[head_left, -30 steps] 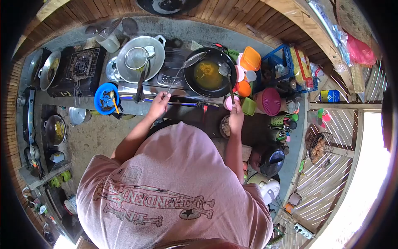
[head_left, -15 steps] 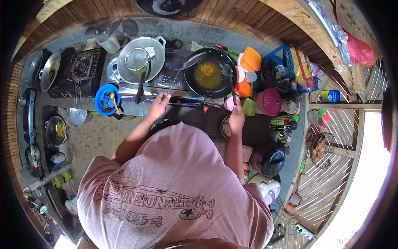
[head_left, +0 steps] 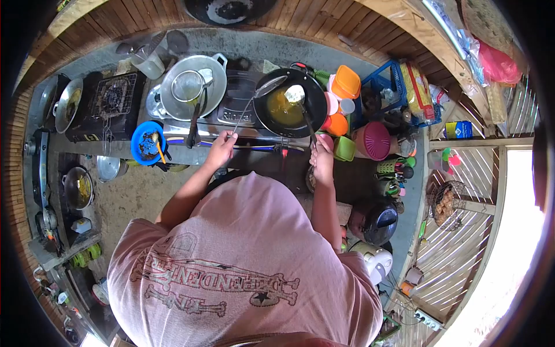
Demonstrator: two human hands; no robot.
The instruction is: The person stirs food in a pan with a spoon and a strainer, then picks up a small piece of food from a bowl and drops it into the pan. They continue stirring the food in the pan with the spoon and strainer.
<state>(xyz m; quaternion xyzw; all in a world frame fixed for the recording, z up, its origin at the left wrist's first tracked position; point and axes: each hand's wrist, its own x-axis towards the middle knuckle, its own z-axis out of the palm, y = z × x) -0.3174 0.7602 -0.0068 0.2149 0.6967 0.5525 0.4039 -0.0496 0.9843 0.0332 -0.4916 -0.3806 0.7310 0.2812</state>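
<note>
A black wok (head_left: 269, 115) with yellow oil in it sits on the stove (head_left: 238, 98). My left hand (head_left: 222, 149) is closed on the thin handle of a wire skimmer (head_left: 270, 86), whose round head lies over the wok's left rim. In my right hand (head_left: 322, 159) is the dark handle of a spatula (head_left: 295, 94), its shiny blade over the oil near the wok's upper middle. Some yellow food (head_left: 280, 103) shows in the oil, partly hidden by the blade.
Left of the wok stands a large metal pan (head_left: 216, 95) with a strainer (head_left: 188, 86). A blue bowl (head_left: 144, 137) with a spoon is at the counter's front edge. Plastic containers (head_left: 344, 81) crowd the wok's right side. A second stove (head_left: 118, 130) stands farther left.
The spatula has swung from the wok's right side inward over the oil, and its blade now looks bright. My right hand has moved slightly left. The skimmer is nearly where it was.
</note>
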